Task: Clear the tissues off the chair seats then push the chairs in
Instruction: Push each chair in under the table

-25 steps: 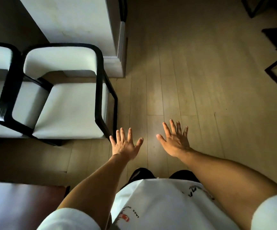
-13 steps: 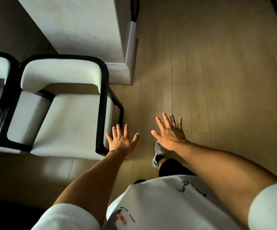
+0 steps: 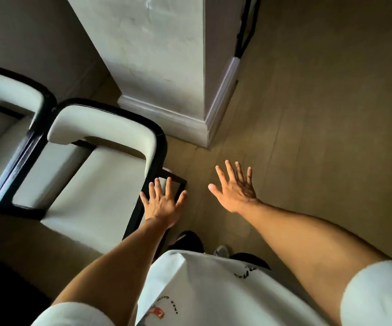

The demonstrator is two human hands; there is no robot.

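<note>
We look down on a pale wood floor [image 3: 308,114], with a white pillar [image 3: 157,55] rising from it. Two cream chairs with black frames stand side by side against the wall: the nearer chair [image 3: 96,184] just below the pillar, the farther chair [image 3: 4,118] at the left edge. Both seats look bare; we see no tissues anywhere in view, so the clearing seems done, and what remains is probably pushing chairs in elsewhere. Our left hand [image 3: 162,201] hangs above the nearer chair's right arm, fingers spread wide, holding nothing. Our right hand [image 3: 235,188] floats over bare floor, equally splayed and empty, both arms stretched forward.
</note>
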